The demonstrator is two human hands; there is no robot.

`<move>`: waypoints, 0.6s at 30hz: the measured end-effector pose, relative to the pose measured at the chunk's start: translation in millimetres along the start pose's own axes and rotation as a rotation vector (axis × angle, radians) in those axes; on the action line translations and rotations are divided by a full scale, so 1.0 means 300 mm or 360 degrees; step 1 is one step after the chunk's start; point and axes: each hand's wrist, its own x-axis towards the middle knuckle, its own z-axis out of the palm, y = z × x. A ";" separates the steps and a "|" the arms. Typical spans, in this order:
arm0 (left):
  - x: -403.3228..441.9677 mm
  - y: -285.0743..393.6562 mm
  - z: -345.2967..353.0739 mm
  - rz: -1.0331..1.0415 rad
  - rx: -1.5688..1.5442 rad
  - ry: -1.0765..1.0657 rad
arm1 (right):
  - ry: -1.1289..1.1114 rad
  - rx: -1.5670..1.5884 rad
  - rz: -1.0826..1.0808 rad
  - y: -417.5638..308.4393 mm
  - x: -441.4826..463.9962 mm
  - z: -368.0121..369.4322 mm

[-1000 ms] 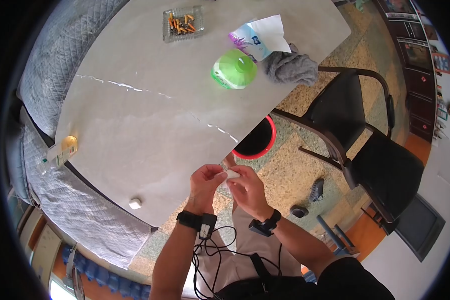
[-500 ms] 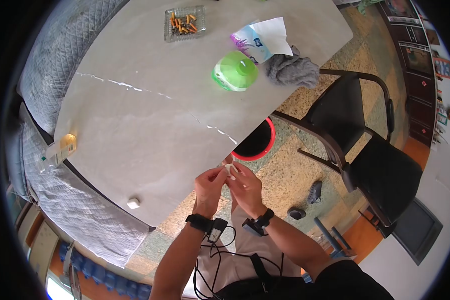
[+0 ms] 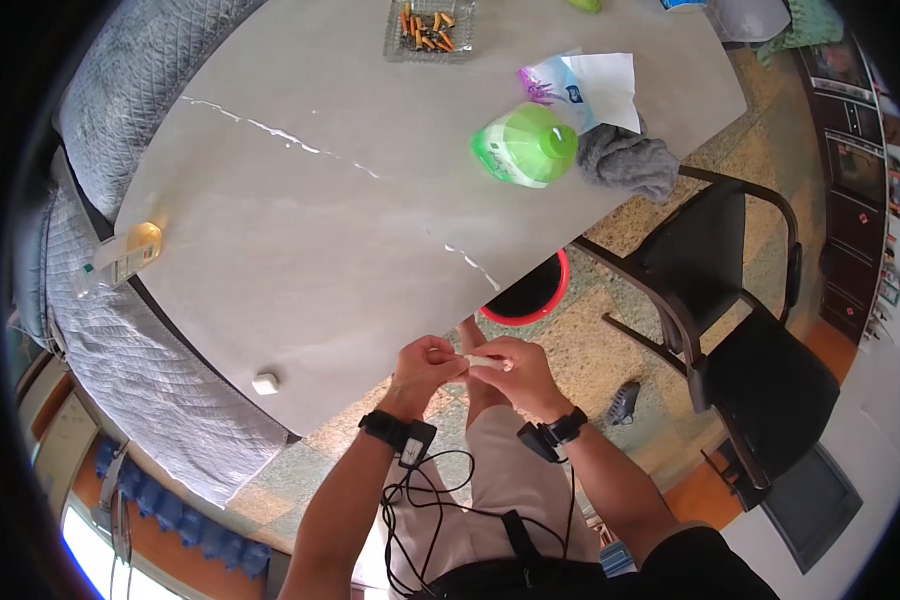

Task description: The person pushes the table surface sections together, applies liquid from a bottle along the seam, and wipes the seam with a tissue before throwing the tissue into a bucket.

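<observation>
White and small, the strip (image 3: 486, 361) lies between the two hands, past the table's (image 3: 320, 250) near edge. Left hand (image 3: 425, 375) and right hand (image 3: 522, 372) pinch it from opposite sides, thumbs inward, wrists bent toward each other, forearms angling up from below.

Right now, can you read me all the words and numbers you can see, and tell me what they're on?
There are none I can read for sure.
Tissue pack: a dark blue logo, too small to read.
Green bottle: pale marks on its side, too blurred.
Clear bottle at the table's edge: label too small.
Box on the left wrist: a tiny mark, unclear.
Small white thing being held: no writing I can see.
</observation>
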 end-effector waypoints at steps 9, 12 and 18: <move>0.045 0.248 -0.282 0.0026 0.0742 0.0871 | 0.0874 -0.0506 -0.0306 0.160 0.156 -0.027; 0.069 0.249 -0.309 0.0010 0.0717 0.0851 | 0.0945 -0.0719 -0.0455 0.126 0.182 -0.006; 0.062 0.268 -0.302 -0.0088 0.0704 0.0856 | 0.0918 -0.0585 -0.0262 0.147 0.222 0.028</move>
